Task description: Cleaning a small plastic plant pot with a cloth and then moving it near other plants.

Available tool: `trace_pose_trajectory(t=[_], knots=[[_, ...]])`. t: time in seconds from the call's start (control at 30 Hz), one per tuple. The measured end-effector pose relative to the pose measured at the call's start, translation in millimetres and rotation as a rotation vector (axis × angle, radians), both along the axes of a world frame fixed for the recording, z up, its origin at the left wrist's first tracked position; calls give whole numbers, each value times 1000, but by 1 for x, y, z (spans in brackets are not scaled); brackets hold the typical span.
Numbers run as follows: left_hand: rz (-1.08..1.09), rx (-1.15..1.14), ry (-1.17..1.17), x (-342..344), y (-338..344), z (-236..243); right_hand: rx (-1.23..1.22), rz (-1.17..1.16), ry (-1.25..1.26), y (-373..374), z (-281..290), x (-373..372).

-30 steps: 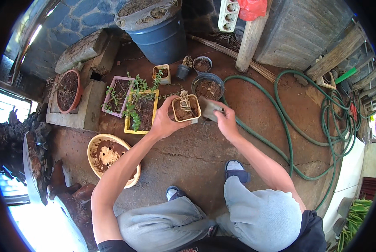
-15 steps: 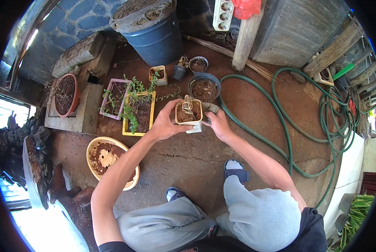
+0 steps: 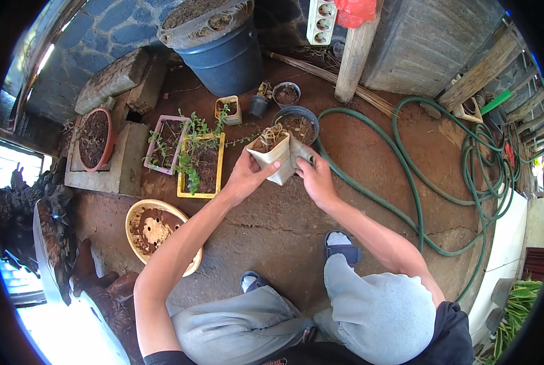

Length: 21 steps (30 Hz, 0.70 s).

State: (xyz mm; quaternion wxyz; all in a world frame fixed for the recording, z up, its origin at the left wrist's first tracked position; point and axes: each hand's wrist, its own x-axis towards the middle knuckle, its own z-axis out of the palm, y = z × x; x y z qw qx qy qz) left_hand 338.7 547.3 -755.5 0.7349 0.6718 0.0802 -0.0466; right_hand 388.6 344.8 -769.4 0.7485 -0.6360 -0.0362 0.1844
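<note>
A small square cream pot (image 3: pixel 271 162) of soil with a dry, curled plant on top is tilted in front of me. My left hand (image 3: pixel 247 176) is closed round its left side, the thumb across the front wall. With my right hand (image 3: pixel 316 181) I grip a greyish cloth (image 3: pixel 299 152) and press it to the pot's right side; part of the cloth is hidden by my fingers. Just behind the pot stands a round dark pot (image 3: pixel 313 117) of soil. A yellow rectangular planter (image 3: pixel 220 163) with a leafy green plant is left of my left hand.
Beside the yellow planter is a pink one (image 3: pixel 157 135). An oval cream basin (image 3: pixel 134 242) lies by my left forearm. A green hose (image 3: pixel 410 182) loops across the floor on the right. Farther back are smaller pots, a big blue barrel (image 3: pixel 226 61) and a wooden post (image 3: pixel 357 58).
The pot has tipped, so more of its front wall shows. My right hand has brought the cloth up against its right side.
</note>
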Motion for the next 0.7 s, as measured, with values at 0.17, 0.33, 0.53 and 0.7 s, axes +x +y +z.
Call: trace_pose_trajectory(t=[0.17,0.33,0.53,0.7], knots=[[38,53,132,-2,16,-12,-232,98,-309,-1,-6,-14],[107,-70,265,-11,13,-8,-239,39,-147,-8,-1,-1],[103,-67,227,-6,15,-1,-312,166,-908,-5,-13,-12],[153,9,152,1,36,-6,-475,391,-1033,-11,-16,-45]])
